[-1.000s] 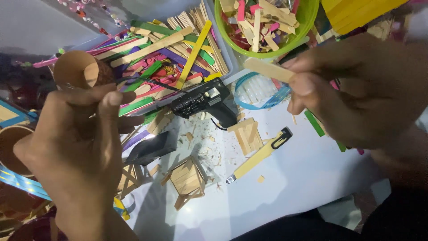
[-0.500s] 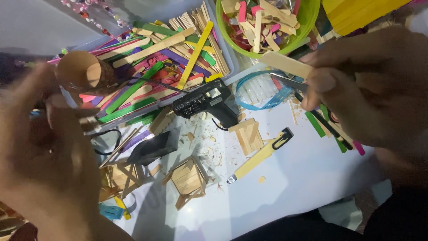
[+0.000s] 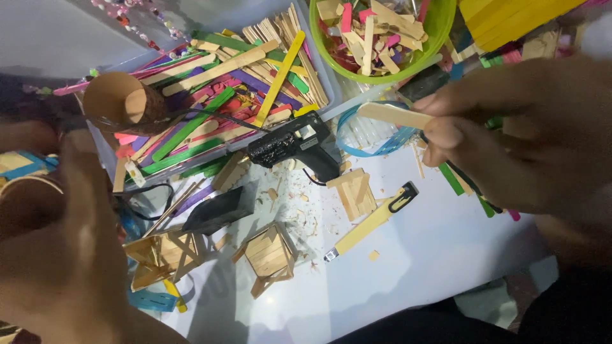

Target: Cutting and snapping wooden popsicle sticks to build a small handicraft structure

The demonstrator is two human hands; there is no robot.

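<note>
Craft table, stick pinched in my right hand.

My left hand [image 3: 60, 255] is low at the left edge, blurred; I can't tell whether it grips anything, though a brown cup rim [image 3: 25, 191] sits right by it. Next over, a cardboard tube [image 3: 121, 102] lies against the tray [image 3: 322, 70] of coloured sticks. Below that, a small wooden frame [image 3: 162, 255] and a little stick house [image 3: 271, 255] stand among shavings. Centre, the black glue gun [image 3: 290, 145] lies on the table [image 3: 414, 267], with a yellow cutter [image 3: 370, 223] just beyond it. Up top, a green bowl [image 3: 440, 32] of offcuts. On the right, my right hand [image 3: 529, 140] is clamped, thumb and fingers, on a plain stick [image 3: 392, 114] held above the table, pointing left.
</note>
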